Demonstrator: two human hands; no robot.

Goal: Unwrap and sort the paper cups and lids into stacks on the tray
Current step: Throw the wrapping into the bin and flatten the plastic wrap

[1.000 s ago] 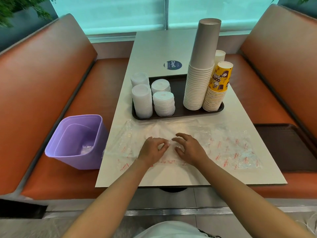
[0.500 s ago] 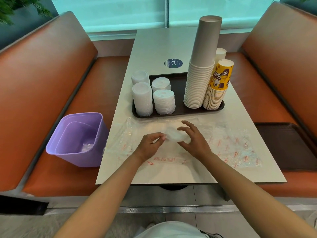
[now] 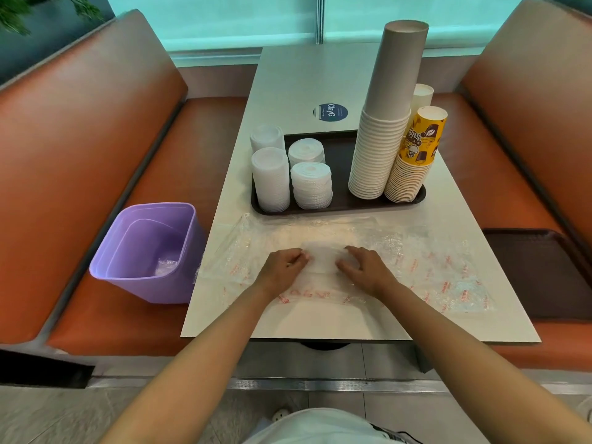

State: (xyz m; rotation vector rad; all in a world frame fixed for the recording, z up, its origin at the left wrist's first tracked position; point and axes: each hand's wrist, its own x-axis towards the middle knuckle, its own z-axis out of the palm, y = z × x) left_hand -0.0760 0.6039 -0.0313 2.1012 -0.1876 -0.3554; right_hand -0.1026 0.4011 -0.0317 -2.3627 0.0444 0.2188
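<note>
Both hands on the plastic wrap, near edge of the table.

Head view: left hand [image 3: 282, 270] and right hand [image 3: 368, 270] each pinch the clear plastic wrapper [image 3: 320, 261] with curled fingers. Beyond it, the tray [image 3: 339, 208] carries lid stacks [image 3: 310, 185] on its left, cup stacks [image 3: 381, 133] on its right. Purple bin [image 3: 147, 251] sits left.

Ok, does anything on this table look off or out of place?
The tall cup stack on the tray leans right at the top. The clear wrapper lies spread across the table, not in the purple bin. Nothing looks spilled or damaged.
</note>
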